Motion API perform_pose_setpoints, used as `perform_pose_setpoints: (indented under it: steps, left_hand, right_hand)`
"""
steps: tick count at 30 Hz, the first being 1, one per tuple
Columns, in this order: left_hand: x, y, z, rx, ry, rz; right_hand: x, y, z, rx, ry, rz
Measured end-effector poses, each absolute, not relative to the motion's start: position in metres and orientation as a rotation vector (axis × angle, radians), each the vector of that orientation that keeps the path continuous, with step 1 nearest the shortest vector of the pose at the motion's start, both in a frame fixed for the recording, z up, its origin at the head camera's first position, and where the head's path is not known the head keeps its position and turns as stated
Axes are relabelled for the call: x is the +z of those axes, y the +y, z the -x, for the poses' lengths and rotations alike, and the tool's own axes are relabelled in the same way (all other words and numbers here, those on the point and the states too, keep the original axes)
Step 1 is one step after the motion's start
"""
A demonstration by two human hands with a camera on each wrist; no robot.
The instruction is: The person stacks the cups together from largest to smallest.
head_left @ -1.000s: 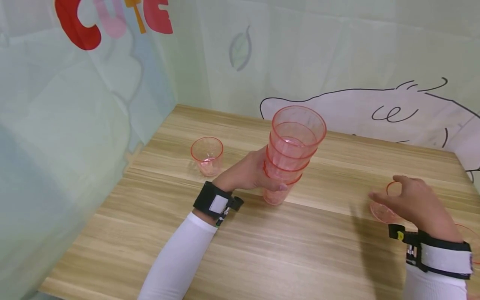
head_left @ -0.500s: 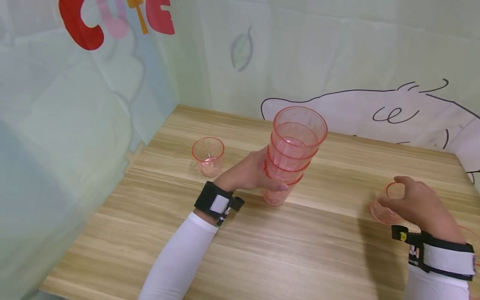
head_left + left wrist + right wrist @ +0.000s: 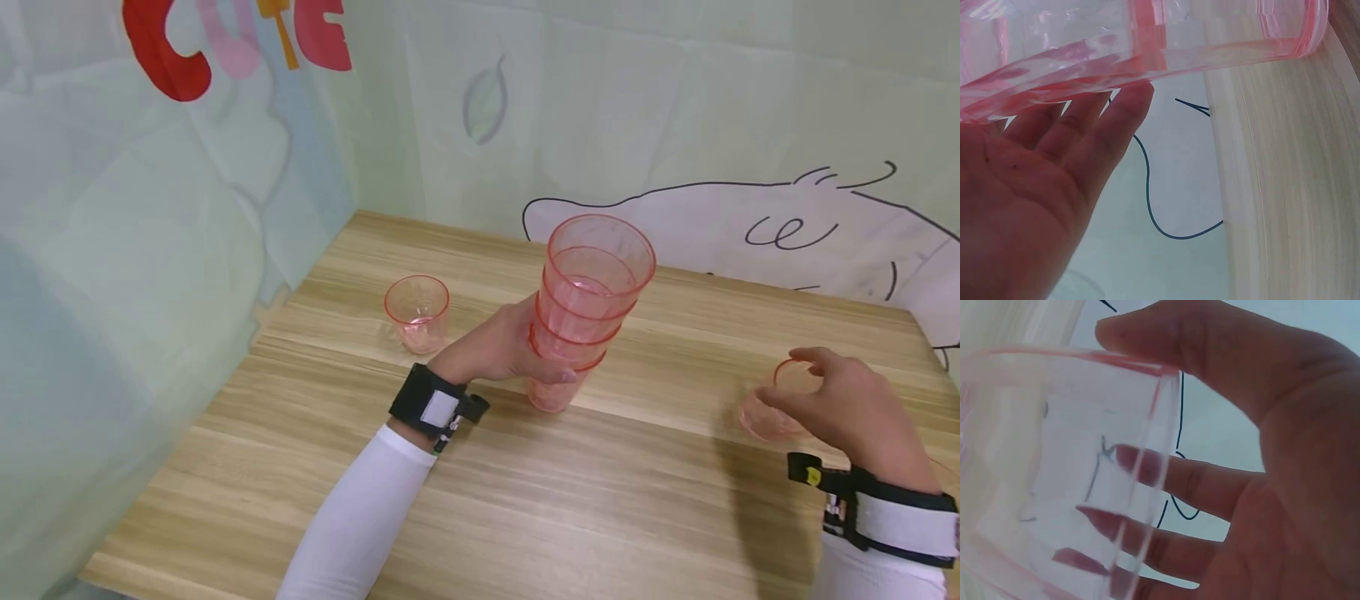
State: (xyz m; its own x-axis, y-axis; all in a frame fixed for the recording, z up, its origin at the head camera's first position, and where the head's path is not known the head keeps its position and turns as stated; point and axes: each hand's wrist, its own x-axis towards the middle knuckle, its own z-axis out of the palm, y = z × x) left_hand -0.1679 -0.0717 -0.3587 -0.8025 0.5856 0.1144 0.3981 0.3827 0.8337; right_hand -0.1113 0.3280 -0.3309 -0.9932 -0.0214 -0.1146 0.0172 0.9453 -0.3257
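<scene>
A stack of several clear pink plastic cups leans to the right in the head view, gripped from its left side by my left hand. In the left wrist view the stack crosses the top, over the fingers. My right hand is at a single clear pink cup on the right, thumb on the near side and fingers beyond. The right wrist view has this cup between thumb and fingers, the fingers showing through its wall. Much of its rim is hidden by the hand in the head view.
Another pink cup stands upright at the left of the wooden table, beyond the left forearm. A cup's rim shows partly behind the right wrist. Printed fabric walls border the table at back and left.
My right hand has shifted slightly right and closed in on the single cup, which now sits a touch higher in view. The left hand and the stack have hardly moved.
</scene>
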Motion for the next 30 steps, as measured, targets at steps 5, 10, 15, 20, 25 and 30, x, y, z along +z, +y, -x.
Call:
perform_pose_setpoints:
  steps: [5, 10, 15, 20, 25, 30]
  left_hand:
    - [-0.359, -0.072, 0.168, 1.392, 2.439, -0.893]
    - [-0.358, -0.071, 0.168, 1.377, 2.453, -0.891]
    - [-0.359, -0.071, 0.168, 1.381, 2.448, -0.887]
    - [-0.36, -0.071, 0.168, 1.385, 2.438, -0.883]
    - [-0.359, -0.071, 0.168, 1.389, 2.429, -0.867]
    - [-0.359, -0.071, 0.168, 1.393, 2.43, -0.867]
  right_hand:
    - [-0.328, 0.325, 0.109, -0.53, 3.036, -0.017]
    - [-0.325, 0.32, 0.106, -0.574, 3.092, -0.068]
    - [-0.319, 0.313, 0.104, -0.644, 3.133, -0.111]
    - [-0.313, 0.308, 0.102, -0.65, 3.178, -0.119]
    - [-0.31, 0.306, 0.101, -0.68, 3.211, -0.117]
    - [-0.309, 0.303, 0.1, -0.721, 3.242, -0.132]
